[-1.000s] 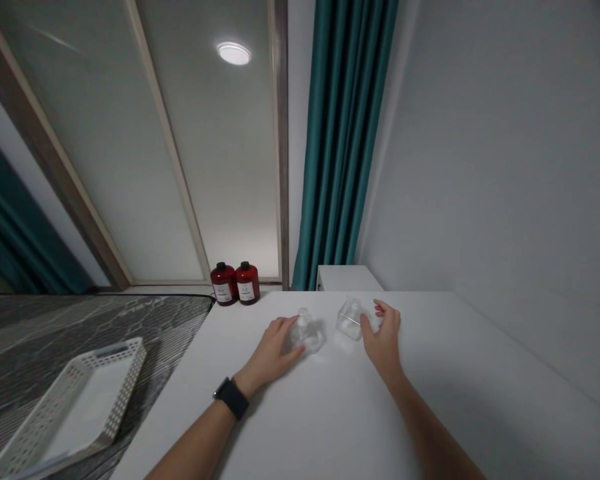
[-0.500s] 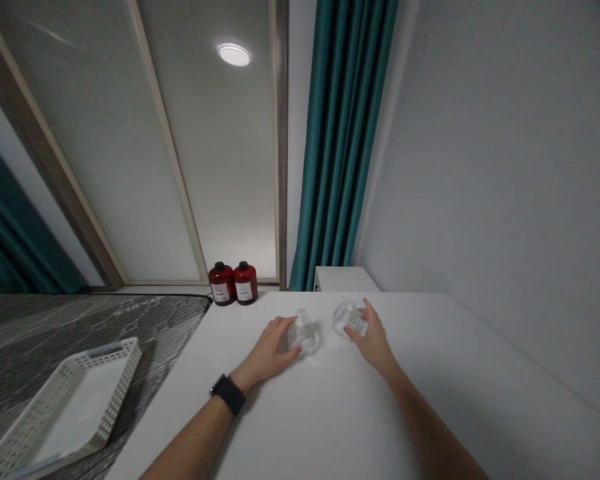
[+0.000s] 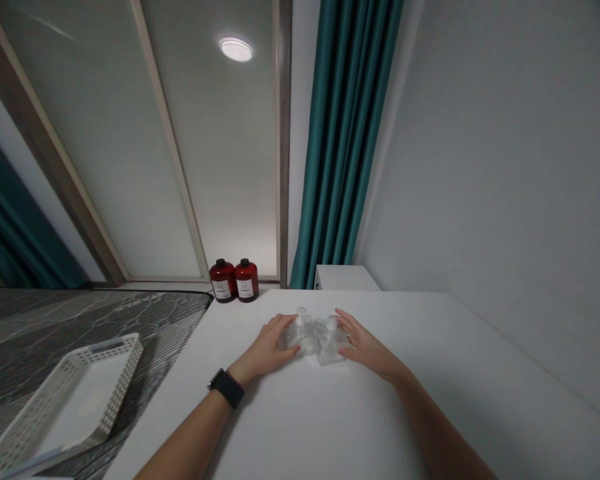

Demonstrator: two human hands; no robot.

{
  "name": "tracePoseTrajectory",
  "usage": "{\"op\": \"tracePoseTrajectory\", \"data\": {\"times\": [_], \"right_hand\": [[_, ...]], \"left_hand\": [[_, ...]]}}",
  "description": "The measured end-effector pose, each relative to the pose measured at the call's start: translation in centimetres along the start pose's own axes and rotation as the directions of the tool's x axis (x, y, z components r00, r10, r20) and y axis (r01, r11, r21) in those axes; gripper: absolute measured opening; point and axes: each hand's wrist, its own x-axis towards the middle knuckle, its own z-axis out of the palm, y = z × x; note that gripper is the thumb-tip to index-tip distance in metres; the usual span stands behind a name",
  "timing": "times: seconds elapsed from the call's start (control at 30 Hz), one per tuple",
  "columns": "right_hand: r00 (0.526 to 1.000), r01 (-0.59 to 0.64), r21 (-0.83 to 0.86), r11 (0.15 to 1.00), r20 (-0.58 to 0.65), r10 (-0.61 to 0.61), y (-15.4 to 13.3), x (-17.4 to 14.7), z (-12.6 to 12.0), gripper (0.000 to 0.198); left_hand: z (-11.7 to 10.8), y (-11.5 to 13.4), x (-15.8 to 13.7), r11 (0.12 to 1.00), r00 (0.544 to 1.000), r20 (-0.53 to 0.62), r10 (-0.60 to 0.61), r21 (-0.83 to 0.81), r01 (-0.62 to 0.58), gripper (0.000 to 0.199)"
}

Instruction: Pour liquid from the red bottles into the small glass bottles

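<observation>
Two clear, see-through bottles with small rounded tops stand side by side on the white table, close enough that they seem to touch. My left hand (image 3: 271, 345) curls around the left clear bottle (image 3: 306, 333), thumb at the near side and fingers at the far side. A dark watch is on that wrist. Around the right clear bottle (image 3: 331, 345) are the thumb and fingers of my right hand (image 3: 363, 341), reaching from its right side. Glare blurs the bottles' edges where they meet.
Two dark red bottles (image 3: 247, 280) with black caps and white labels stand at the table's far left corner. Left of the white table (image 3: 320, 427), a white perforated basket (image 3: 107, 393) lies on a grey patterned surface. A white cabinet (image 3: 347, 277) stands beyond the far edge.
My right hand has brought its clear bottle left and nearer, from tilted and apart to upright beside the other one. My left hand and its bottle have hardly moved.
</observation>
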Motion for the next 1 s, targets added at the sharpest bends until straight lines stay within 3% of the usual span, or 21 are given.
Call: {"op": "tracePoseTrajectory", "data": {"times": [0.17,0.27,0.37,0.47,0.6,0.7,0.9,1.0], "right_hand": [[0.998,0.064,0.052,0.997,0.000,-0.064,0.5,0.4,0.3,0.073],[0.983,0.103,-0.078,0.992,-0.142,-0.113,1.0,0.9,0.7,0.049],[0.936,0.085,-0.232,0.969,-0.316,-0.158,1.6,1.2,0.8,0.035],[0.924,0.088,-0.258,0.962,-0.340,-0.176,1.9,1.3,0.9,0.040],[0.943,0.112,-0.265,0.958,-0.274,-0.187,1.6,1.0,1.6,0.066],[0.947,0.049,-0.307,0.950,-0.287,-0.141,1.3,0.9,2.3,0.084],[0.947,0.077,-0.404,0.912,-0.257,-0.194,0.7,0.8,2.4,0.060],[0.937,0.106,-0.455,0.884,-0.252,-0.242,0.5,0.8,2.2,0.061]], "left_hand": [[-0.1,0.2,-0.1,1.000,1.000,0.010,-0.002,-0.011,0.002,0.053],[-0.2,0.5,-0.1,1.000,1.000,0.016,-0.019,-0.003,0.019,0.054],[-0.3,0.7,-0.1,0.999,0.999,0.021,-0.032,0.011,0.032,0.054],[-0.3,0.7,-0.1,0.999,0.999,0.018,-0.033,0.012,0.033,0.054],[-0.2,0.7,-0.1,0.999,0.999,0.005,-0.041,0.024,0.041,0.052],[-0.1,0.7,-0.1,0.999,0.999,0.006,-0.033,0.036,0.032,0.051],[-0.1,0.7,-0.2,0.998,0.999,0.018,-0.046,0.043,0.046,0.052],[-0.1,0.6,-0.2,0.998,0.998,0.018,-0.055,0.033,0.055,0.053]]}}
